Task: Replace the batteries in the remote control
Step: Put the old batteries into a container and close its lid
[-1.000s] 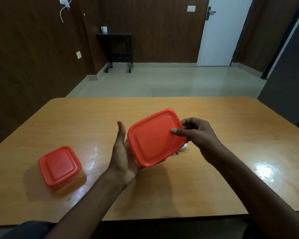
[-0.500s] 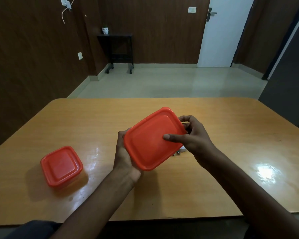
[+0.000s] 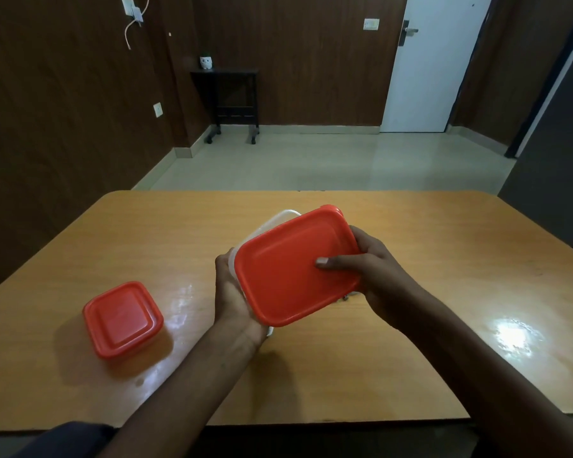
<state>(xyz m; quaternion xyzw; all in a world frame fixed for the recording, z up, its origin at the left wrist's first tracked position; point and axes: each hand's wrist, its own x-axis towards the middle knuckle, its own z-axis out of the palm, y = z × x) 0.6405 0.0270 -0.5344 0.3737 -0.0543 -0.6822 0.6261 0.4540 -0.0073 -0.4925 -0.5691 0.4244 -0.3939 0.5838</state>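
Now, from the left, a small lidded box [image 3: 123, 320] sits untouched on the worktop [image 3: 444, 233]; the left hand [image 3: 235, 292] cups the clear container [image 3: 272, 226], whose red lid [image 3: 295, 266], lately sealed, is lifted askew by the right hand [image 3: 374, 272], fingers [image 3: 331, 261] clamped on it. No remote or batteries can be seen.

bare office-like room: wood-panelled walls [image 3: 311, 61], white door [image 3: 424, 77], tiled floor [image 3: 311, 160].

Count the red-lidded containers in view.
2. One red-lidded container is held above the table between the left hand and right hand; a smaller one sits on the table's left. Others may be hidden.
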